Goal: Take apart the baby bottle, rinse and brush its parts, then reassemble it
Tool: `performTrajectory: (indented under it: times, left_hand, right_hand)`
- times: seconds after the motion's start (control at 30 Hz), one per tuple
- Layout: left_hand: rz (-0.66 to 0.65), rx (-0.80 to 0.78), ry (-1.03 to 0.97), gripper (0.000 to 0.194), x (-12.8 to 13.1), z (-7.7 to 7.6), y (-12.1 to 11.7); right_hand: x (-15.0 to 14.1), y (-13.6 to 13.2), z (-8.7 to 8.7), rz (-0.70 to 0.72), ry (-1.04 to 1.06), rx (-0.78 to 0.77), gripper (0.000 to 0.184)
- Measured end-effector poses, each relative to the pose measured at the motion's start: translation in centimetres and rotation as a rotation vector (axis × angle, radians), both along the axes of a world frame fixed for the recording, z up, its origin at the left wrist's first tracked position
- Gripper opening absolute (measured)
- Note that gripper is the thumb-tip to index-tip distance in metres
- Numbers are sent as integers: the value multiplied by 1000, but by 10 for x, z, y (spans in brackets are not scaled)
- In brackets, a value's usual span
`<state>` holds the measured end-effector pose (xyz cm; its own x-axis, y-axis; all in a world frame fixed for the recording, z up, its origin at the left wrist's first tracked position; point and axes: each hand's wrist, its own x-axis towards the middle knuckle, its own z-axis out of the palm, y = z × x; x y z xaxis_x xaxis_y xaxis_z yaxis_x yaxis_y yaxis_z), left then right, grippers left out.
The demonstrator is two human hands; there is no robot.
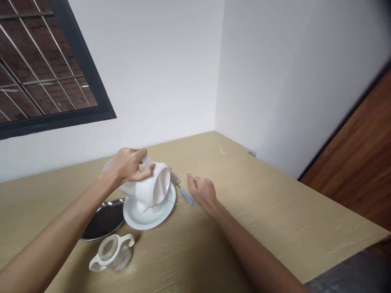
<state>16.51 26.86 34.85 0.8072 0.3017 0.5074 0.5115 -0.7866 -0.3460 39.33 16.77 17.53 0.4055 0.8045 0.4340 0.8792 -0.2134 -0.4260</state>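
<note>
My left hand (pixel 131 165) is closed round a white plastic container (pixel 143 191), tipped on its side with its wide mouth facing right. It hangs over a white plate (pixel 145 223), on which small white pieces (pixel 142 206) lie partly hidden beneath it. My right hand (pixel 202 189) rests near the table with its fingers curled; nothing shows in it. Just left of that hand lies a blue-handled tool (pixel 186 196), its far end meeting something blurred and greyish behind the container. A thin wire-like piece (pixel 173 202) sticks out over the plate's right rim.
A dark metal tray (pixel 105 219) stands left of the plate, partly behind my left forearm. Nearer me is a white two-handled cup (pixel 117 254) with a round opening. A thin pale strip (pixel 222 150) lies at the back of the wooden table (pixel 269 211), close to the walls.
</note>
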Motion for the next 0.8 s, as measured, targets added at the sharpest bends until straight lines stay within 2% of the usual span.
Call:
performTrajectory:
  times: [0.07,0.17,0.33,0.43,0.53,0.6,0.7,0.8]
  left_hand:
    - [22,11,-9,40,11,3,7]
    - [66,21,-16,39,7,12,17]
    - [153,57,17,38,-42,22,18]
    - [149,91,4,39,-75,21,11]
    - [154,99,-15,37,-90,16,1]
    - [85,90,-15,35,-86,13,-7]
    - [-66,72,-22,34,-62,7,-17]
    - [-94,10,-25,34,-29,5,-21]
  right_hand:
    - [3,0,-2,-10,-11,-11,61]
    - [5,0,-1,-13,-14,-21,58]
    - [5,2,0,-28,16,-22,55]
    - [5,3,0,-37,44,-20,53]
    - [4,3,1,-43,61,-20,53]
    - [4,3,2,-46,63,-23,52]
    - [4,3,3,-44,54,-27,52]
    - [5,2,3,-34,37,-29,52]
